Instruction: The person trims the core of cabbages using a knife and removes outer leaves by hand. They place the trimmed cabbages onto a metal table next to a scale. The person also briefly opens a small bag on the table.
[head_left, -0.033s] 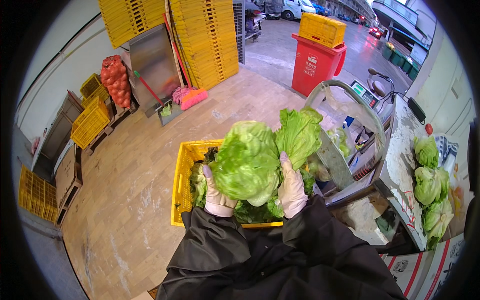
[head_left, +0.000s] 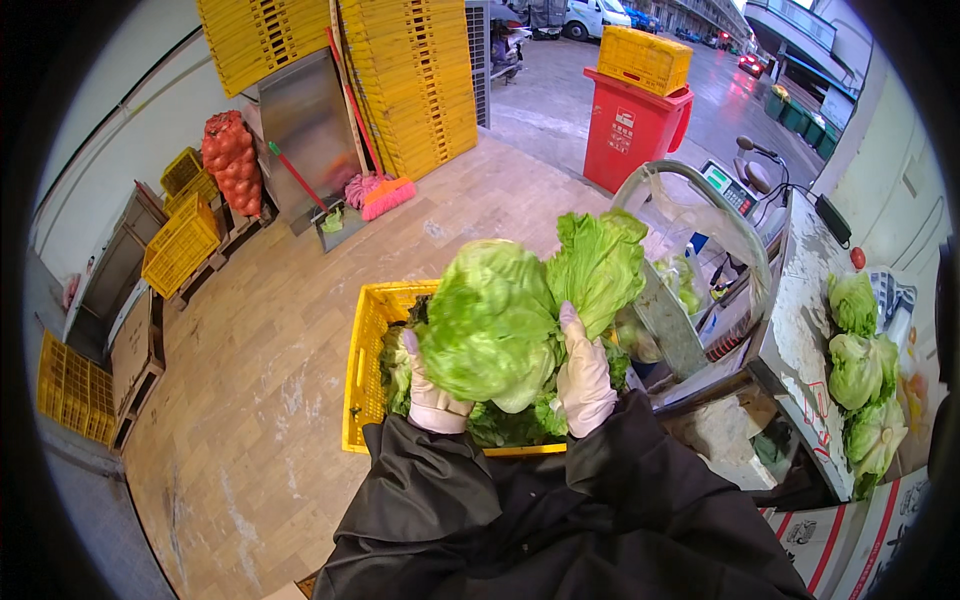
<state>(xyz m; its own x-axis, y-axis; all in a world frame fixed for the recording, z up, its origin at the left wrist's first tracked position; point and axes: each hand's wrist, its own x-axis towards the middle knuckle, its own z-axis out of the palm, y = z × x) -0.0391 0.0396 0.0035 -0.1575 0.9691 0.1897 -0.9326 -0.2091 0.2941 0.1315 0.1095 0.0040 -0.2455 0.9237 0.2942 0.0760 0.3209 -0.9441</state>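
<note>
From where I stand, the person holds a big pale-green lettuce head (head_left: 485, 330) up over the near part of a yellow crate (head_left: 365, 365). The gloved left hand (head_left: 437, 397) cradles its left side, thumb up along the edge and the fingers tucked underneath. The gloved right hand (head_left: 585, 378) pinches a broad outer leaf (head_left: 600, 265) at its base, thumb in front; the leaf stands out to the right of the head.

I'd judge this head to be partway handled: one leaf is splayed away, while the rest is a full, rounded bundle. Loose, darker leaves (head_left: 505, 425) lie in the crate below. To the right, a few lettuces (head_left: 860, 370) rest in a row along the far edge of the worn surface (head_left: 795, 290); whether those are finished or waiting, I can't say.

Plenty is hard to make out. The left side of the head is blurred, and I can't tell whether the leaf is torn free or attached. Most fingers of both hands are out of sight behind the greens, so how far they spread is unclear. Hands and head cover much of the crate, hiding how full it is, and dark sleeves (head_left: 425, 490) block its near side.
</note>
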